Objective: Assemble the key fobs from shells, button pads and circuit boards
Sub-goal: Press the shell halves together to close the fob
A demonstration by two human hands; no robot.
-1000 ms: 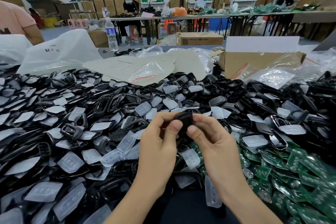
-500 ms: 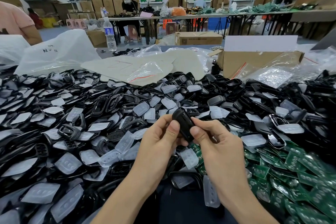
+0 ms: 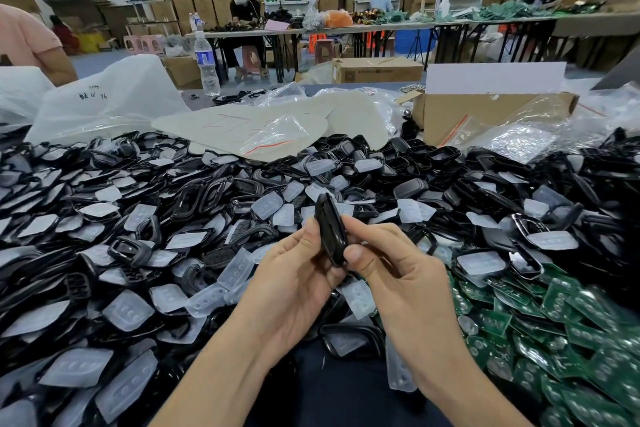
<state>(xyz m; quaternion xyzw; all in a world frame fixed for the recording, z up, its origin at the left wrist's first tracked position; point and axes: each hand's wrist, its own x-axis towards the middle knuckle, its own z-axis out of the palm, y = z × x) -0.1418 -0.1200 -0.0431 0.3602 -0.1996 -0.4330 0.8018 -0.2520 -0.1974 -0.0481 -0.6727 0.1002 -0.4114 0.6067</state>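
A black key fob (image 3: 330, 229) stands on edge, nearly upright, between both hands just above the heap. My left hand (image 3: 294, 274) grips its left side with thumb and fingers. My right hand (image 3: 391, 267) pinches its lower right end, thumb in front. Around them lies a wide heap of black shells (image 3: 194, 198) mixed with translucent button pads (image 3: 128, 314). Green circuit boards (image 3: 561, 329) are piled at the lower right.
Clear plastic bags (image 3: 104, 104) and a flat beige bag (image 3: 249, 128) lie behind the heap. An open cardboard box (image 3: 485, 114) stands at the back right, a water bottle (image 3: 206, 62) at the back left. Other people work at far tables.
The fob has been turned from a flat-on, hidden pose to standing on edge and raised a little between the fingers. Both hands stay in the same place.
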